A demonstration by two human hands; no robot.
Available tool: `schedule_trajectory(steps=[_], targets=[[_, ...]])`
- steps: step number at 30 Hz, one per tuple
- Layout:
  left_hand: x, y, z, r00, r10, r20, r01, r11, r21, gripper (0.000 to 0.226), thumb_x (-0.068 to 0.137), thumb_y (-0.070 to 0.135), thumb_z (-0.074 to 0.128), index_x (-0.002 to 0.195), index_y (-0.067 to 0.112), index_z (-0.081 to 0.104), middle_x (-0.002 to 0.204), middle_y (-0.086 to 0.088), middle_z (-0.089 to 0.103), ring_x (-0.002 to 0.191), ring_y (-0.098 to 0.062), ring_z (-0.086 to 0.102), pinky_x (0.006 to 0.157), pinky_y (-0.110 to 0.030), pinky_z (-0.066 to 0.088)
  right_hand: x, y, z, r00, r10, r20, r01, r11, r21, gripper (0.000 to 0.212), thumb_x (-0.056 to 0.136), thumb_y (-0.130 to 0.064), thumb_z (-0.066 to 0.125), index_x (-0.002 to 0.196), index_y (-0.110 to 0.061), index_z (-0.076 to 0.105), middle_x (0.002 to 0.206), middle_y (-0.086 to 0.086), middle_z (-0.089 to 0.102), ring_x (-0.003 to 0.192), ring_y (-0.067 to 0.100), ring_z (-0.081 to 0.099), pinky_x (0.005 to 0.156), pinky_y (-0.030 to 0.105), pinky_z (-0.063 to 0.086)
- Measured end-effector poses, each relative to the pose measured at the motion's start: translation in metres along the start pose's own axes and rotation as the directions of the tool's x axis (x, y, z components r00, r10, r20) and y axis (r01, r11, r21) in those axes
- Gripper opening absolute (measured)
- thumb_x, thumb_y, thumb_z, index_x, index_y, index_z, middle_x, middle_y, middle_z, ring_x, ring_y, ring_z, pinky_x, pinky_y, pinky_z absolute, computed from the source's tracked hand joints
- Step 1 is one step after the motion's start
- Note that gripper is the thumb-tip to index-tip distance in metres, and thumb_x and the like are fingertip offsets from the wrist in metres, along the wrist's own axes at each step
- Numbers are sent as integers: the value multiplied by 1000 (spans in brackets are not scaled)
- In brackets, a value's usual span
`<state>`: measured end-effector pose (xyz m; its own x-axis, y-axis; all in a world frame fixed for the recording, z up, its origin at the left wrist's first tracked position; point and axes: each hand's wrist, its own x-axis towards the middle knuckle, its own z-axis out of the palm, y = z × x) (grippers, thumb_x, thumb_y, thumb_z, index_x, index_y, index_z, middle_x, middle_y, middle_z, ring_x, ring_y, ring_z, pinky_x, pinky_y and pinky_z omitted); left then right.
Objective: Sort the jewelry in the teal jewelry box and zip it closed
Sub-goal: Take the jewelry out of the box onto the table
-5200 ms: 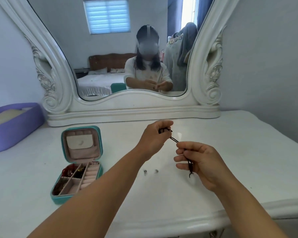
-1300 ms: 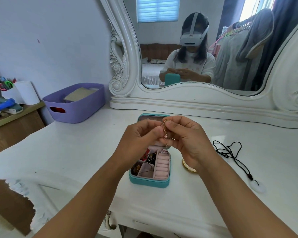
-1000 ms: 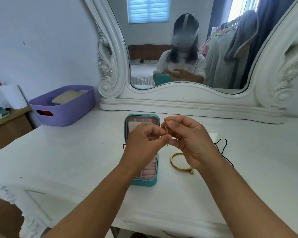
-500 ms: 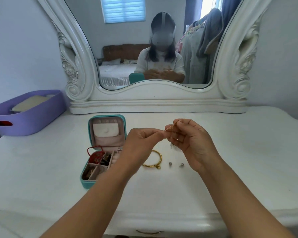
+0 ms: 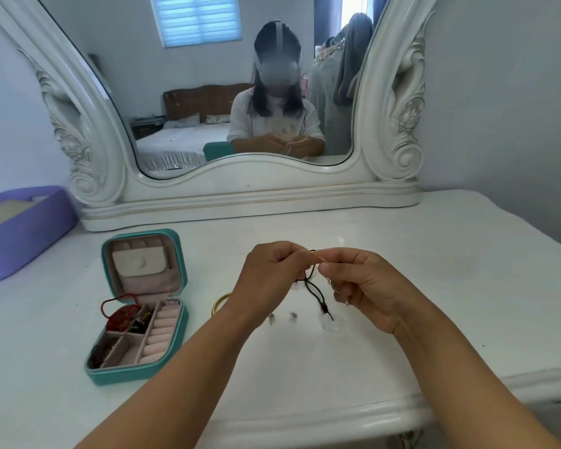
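Observation:
The teal jewelry box (image 5: 174, 357) lies open on the white dresser at the left, lid up, with a red cord bracelet (image 5: 119, 308) and dark pieces in its compartments. My left hand (image 5: 268, 277) and my right hand (image 5: 366, 285) meet above the table and pinch a thin gold chain (image 5: 321, 261) between their fingertips. Below them lies a black cord necklace (image 5: 314, 293) with a pale pendant (image 5: 327, 323). A gold bangle (image 5: 219, 304) shows partly behind my left wrist. Two small silver studs (image 5: 292, 315) rest on the tabletop.
A large white-framed mirror (image 5: 240, 192) stands along the back of the dresser, showing a person's reflection. A purple basket (image 5: 20, 228) sits at the far left. The dresser's front edge (image 5: 370, 413) curves close below my forearms, and a wall rises at the right.
The view has shifted, so the box sits further left. My hands still pinch the gold chain, now over the black cord necklace, which has come into view.

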<state>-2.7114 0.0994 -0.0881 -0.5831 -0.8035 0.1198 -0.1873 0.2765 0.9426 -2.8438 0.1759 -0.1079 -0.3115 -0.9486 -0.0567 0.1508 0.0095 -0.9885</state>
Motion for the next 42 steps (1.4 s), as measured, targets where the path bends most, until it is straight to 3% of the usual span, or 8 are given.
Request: schedule_trajectory(steps=[7,12,16,23,27,31,34,42], targets=[[12,0,22,999,34,-34,-30,991,127,15,79,24,66,66,20,70,55,7,60,51,-1,51,52,-10,40,-2,-1,-30,978,-66,-197,40,991,-130,12,77,-4,67,76,-14,73,64,-5,63,58,8,46,59,22,36],[18,-1,41,999,11,-49,-8,997,75,15,82,23,64,73,12,69,68,2,67,52,1,57,61,-20,48,1,-1,-51,933,-132,-334,80,983,-164,24,78,4,63,72,-18,70,67,-5,66,60,9,53,57,22,39],[20,-7,50,999,-19,-45,22,998,67,19,84,23,61,79,5,67,72,-2,66,56,-5,57,51,-14,45,5,1,-69,932,-119,-343,50,978,-204,22,79,8,60,76,-12,69,57,-1,61,45,6,52,45,17,41],[14,-19,57,997,-74,23,69,981,182,18,78,22,66,66,9,64,57,4,56,46,-4,46,46,-13,38,22,13,-85,911,-142,-388,-30,915,-403,20,78,3,60,87,-13,69,70,3,60,60,12,54,60,21,42],[4,-21,64,995,-36,89,2,932,362,21,72,28,70,55,18,64,46,16,56,47,0,51,58,-20,41,29,19,-82,903,-198,-382,-27,860,-510,22,79,0,57,87,-18,68,71,-4,60,62,7,53,58,18,42],[-2,-28,70,988,33,149,-106,853,511,25,71,37,71,51,34,57,82,16,57,89,1,47,90,-23,24,34,21,-77,908,-238,-346,-1,823,-568,23,78,-2,57,85,-21,67,74,-1,64,68,10,57,63,18,43],[-4,-33,72,977,72,201,-169,835,523,25,72,40,70,53,39,53,94,18,49,102,6,32,89,-16,6,37,22,-76,909,-231,-347,23,859,-511,20,77,-2,61,86,-19,69,74,0,63,70,13,58,67,23,46],[-7,-34,69,975,102,199,-198,804,561,21,71,50,69,62,35,58,96,17,50,106,0,32,107,-28,-2,41,27,-74,912,-229,-341,33,867,-496,20,78,-2,63,90,-18,69,80,1,69,72,12,63,73,23,50]])
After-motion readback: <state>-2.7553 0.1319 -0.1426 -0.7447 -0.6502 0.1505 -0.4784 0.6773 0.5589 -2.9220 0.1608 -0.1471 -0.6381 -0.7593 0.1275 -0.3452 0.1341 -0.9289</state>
